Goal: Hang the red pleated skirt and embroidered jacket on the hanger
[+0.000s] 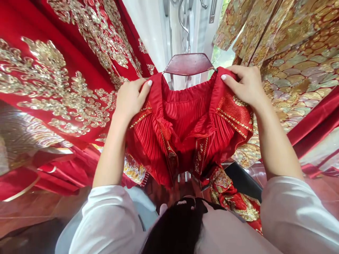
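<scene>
Left hand [131,97] pinches one shoulder of the red pleated garment [185,114], thumb in front; right hand [246,83] pinches the other shoulder the same way. Both grips closed on cloth, fingers mostly hidden behind it. Garment sits between the hands, hanging down from them, neckline facing up, front opening toward the wearer of the camera. Dark red hanger [187,64] stands just above the collar, its ends running in under the shoulders. So: on the hanger looks done, shoulders look roughly level; front is unfastened and hands not yet off, so letting go is left. Whether the hook [188,32] bears on anything, can't tell, background is washed out. Farther out: red-and-gold cloth [249,208] below, sequinned red gown [87,60] left, gold scale-patterned garment [293,70] right.
</scene>
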The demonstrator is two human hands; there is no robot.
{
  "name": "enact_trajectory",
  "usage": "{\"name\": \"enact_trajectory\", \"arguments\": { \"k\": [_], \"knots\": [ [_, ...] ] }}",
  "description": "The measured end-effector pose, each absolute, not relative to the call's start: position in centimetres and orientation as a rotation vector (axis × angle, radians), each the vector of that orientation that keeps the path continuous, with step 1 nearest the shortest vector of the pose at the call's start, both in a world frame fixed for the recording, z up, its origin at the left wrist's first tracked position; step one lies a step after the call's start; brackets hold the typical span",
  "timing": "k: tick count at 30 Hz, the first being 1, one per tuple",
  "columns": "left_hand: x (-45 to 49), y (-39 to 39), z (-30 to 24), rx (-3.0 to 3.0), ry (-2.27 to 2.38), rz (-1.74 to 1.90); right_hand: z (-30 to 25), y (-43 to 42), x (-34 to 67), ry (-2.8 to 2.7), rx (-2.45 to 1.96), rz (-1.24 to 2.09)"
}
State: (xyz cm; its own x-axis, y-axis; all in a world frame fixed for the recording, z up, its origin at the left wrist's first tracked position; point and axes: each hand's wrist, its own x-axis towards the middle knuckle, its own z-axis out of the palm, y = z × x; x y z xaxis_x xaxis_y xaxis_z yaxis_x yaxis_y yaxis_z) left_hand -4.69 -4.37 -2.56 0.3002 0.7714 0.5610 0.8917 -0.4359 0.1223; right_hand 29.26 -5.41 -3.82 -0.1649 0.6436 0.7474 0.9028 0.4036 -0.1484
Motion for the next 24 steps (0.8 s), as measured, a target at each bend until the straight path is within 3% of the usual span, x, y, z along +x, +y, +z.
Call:
{"name": "enact_trajectory", "arguments": {
  "k": [4,8,14,18,24],
  "knots": [
    [-4.9,-4.8,-4.7,-2.271,-1.626,-0.883,-4.8,-6.8,28.4,-1.736,-1.407,-0.568],
    [-4.8,-5.9,-7.2,-2.098,-1.673,-1.037,-12.5,-11.9,25.2,-1.364,-1.284,-0.754],
    [-5.5,-5.6,-9.8,-1.984,-1.699,-1.288,-27.5,-15.1,16.4,-1.541,-1.416,-0.308],
    [-6.6,-3.7,-9.4,-2.046,-1.538,-1.365,-29.2,-12.2,13.4,-1.619,-1.953,0.308],
    [-7.1,-3.3,-5.2,-2.387,-1.291,-1.193,-29.9,-11.0,13.5,-1.619,-1.84,0.509]
  ]
}}
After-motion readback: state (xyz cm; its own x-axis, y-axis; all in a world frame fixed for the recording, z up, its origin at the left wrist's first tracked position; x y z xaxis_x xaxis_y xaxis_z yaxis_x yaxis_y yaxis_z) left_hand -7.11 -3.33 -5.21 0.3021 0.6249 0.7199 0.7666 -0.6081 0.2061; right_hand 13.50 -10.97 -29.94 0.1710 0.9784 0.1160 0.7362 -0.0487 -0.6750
